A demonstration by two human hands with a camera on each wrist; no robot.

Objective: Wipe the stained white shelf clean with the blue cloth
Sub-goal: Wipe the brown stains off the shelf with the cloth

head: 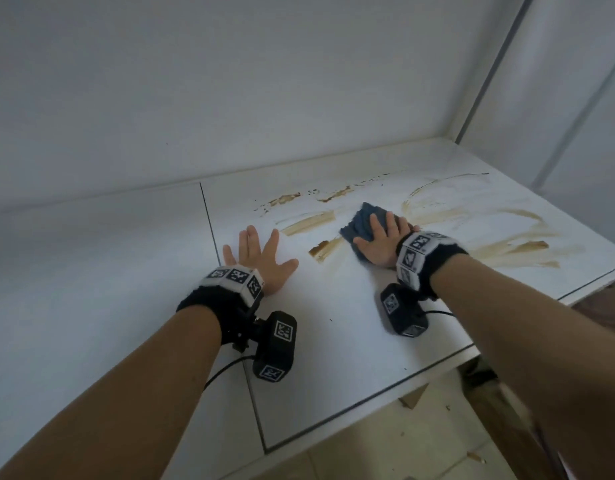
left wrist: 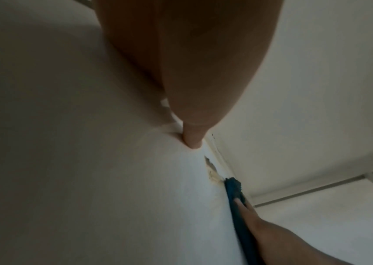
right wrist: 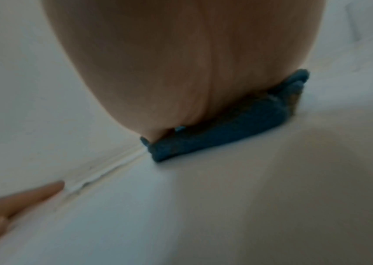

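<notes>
The right hand [head: 380,242] lay flat on the blue cloth [head: 359,221], fingers straight and close together, pressing it onto the white shelf [head: 351,323] — the folded cloth stuck out ahead and left of the fingertips. Brown smears [head: 513,251] spread mostly to the right of that hand, with shorter streaks [head: 307,223] just left and beyond it (so the nearer work probably lay both ways). The left hand [head: 261,261], fingers splayed flat, braced on clean shelf well left — clear of the cloth's likely path.
</notes>
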